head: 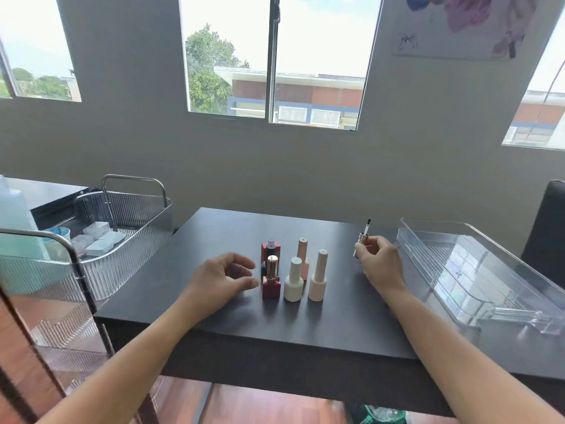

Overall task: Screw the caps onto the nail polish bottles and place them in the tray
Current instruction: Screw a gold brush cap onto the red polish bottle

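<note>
Several nail polish bottles stand grouped mid-table: a red square bottle with a rose-gold cap, a white bottle, a cream bottle, a pink bottle, and behind them an uncapped red bottle with a dark bottle in front of it. My right hand holds a silver cap with its brush pointing up, to the right of the group. My left hand hovers empty, fingers curled apart, just left of the red bottle. The clear plastic tray lies empty at the right.
A clear ribbed trolley with metal handles stands at the left, holding small boxes and a cup. The dark table has its front edge near me. A dark chair back rises behind the tray.
</note>
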Demonstrator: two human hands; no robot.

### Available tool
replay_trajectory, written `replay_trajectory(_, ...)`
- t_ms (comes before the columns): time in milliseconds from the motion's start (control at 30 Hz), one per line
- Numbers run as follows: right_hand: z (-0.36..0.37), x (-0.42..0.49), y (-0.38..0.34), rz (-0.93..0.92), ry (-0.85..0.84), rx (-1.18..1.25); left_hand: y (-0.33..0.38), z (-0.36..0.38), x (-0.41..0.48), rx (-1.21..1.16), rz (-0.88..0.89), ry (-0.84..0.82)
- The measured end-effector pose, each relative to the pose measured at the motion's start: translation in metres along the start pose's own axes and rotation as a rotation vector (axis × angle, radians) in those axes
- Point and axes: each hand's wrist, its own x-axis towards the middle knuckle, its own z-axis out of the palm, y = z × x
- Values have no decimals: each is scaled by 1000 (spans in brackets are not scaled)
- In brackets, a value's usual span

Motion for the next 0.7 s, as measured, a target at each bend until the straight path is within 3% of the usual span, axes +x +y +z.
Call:
replay_trajectory(133,3,-22,-8,-41,-66,51,-5,-7,22,19,-21,83)
replay_trajectory(700,6,-43,-13,-124,-128,66,-3,31,77,17,-107,12)
